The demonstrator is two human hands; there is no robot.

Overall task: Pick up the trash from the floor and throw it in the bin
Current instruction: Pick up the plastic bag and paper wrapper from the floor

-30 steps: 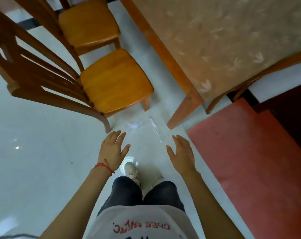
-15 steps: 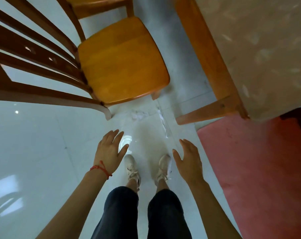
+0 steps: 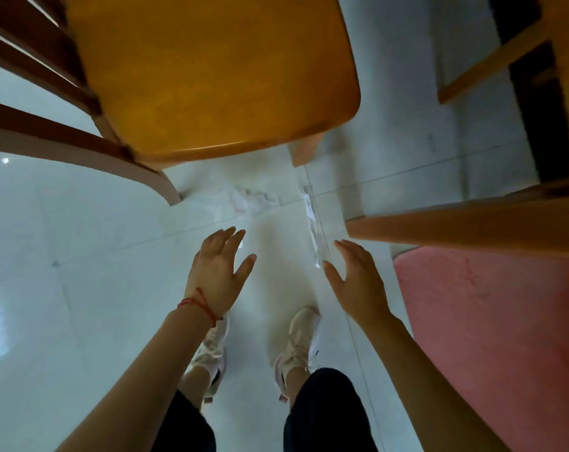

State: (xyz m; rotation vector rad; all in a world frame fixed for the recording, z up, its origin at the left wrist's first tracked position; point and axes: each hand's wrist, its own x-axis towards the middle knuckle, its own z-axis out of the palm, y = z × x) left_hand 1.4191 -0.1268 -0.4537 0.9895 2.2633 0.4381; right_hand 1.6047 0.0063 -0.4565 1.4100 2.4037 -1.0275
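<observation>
Two pieces of trash lie on the pale tiled floor (image 3: pixel 81 288) ahead of the person's feet: a crumpled whitish wrapper (image 3: pixel 248 199) with faint pink marks, just in front of the wooden chair (image 3: pixel 208 76) and partly under the front edge of its orange seat, and a long clear plastic strip (image 3: pixel 313 223) stretched along a tile joint to the right of it; both are blurred, so their exact kind cannot be told. The left hand (image 3: pixel 219 272) is held palm down above the floor, fingers spread and slightly bent, holding nothing, with a red string bracelet (image 3: pixel 198 305) at the wrist; its fingertips point toward the wrapper but stay apart from it. The right hand (image 3: pixel 358 282) is likewise open and empty, thumb stretched out to the left, just beside the near end of the plastic strip; whether it touches it cannot be told. Below the hands stand two light sneakers (image 3: pixel 297 340) and dark trouser legs (image 3: pixel 322 412). A wooden table leg (image 3: pixel 456 223) slants in from the right just beyond the right hand; a pink mat (image 3: pixel 504 337) covers the floor at the right. No bin shows in the view.
</observation>
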